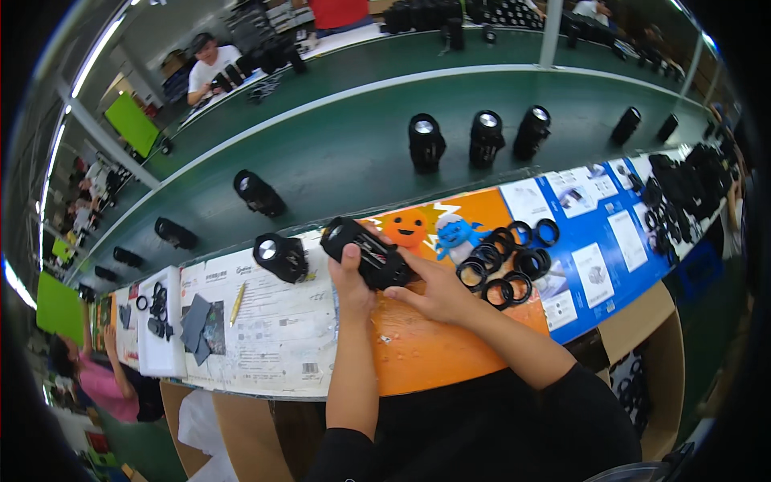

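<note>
Both my hands hold a black cylindrical device [371,255], which looks like a portable speaker, tilted over the orange part of the bench. My left hand [353,285] is closed around its left side, thumb on top. My right hand [438,291] grips its lower right end, with some fingers hidden behind it. A similar black cylinder with a silver end [281,257] stands on the bench just left of my left hand. To the right of my right hand lies a group of loose black rings [498,291], several of them overlapping.
Beyond the bench, a green conveyor belt [345,177] carries several more black cylinders [426,143]. At left are a white foam tray [173,353] with black parts, grey cloths [195,325] and a yellow pen [238,304]. Cardboard boxes [658,361] stand below. Other people work nearby.
</note>
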Demonstrator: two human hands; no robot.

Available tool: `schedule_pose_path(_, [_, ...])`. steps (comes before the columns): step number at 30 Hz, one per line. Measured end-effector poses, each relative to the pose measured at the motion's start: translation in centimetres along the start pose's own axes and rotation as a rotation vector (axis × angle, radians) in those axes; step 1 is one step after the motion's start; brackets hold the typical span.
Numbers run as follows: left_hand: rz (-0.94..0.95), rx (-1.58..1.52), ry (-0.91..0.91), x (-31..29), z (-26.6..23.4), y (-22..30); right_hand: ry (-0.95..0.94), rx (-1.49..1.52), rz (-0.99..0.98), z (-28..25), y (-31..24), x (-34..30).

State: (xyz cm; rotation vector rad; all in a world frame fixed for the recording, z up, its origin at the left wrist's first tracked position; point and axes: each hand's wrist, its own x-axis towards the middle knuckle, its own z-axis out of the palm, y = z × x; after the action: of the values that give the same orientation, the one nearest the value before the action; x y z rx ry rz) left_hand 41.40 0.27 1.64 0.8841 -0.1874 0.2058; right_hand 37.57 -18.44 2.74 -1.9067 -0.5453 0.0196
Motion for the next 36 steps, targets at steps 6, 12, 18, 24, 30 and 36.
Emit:
schedule_pose_path(6, [-0.057, 0.127, -0.002, 0.3, -0.3, -1.3, 0.027, -0.403, -0.145, -5.7, 1.0, -0.2])
schedule_pose_path(12, [-0.054, 0.251, 0.016, 0.8, -2.0, -2.3, -0.001, -0.936, 0.003, -10.8, 0.1, -3.4])
schedule_pose_path(18, [-0.046, 0.391, -0.011, 0.1, -1.6, -0.6, 0.028, -0.621, 0.14, -8.9, 0.2, -2.7])
schedule_pose_path(24, [-0.089, 0.274, -0.059, 0.0, -1.3, -0.1, 0.07, -0.535, -0.187, -4.9, 1.7, -2.0])
schedule_pose_path(30, [-0.07, 0.246, -0.058, 0.5, -1.9, -0.4, -0.045, -0.529, 0.013, -5.6, 2.1, -0.2])
schedule_pose_path(36, [-0.065, 0.293, -0.179, 0.5, -0.4, -0.3, -0.12, -0.347, -0.048, -8.9, 2.1, 3.5])
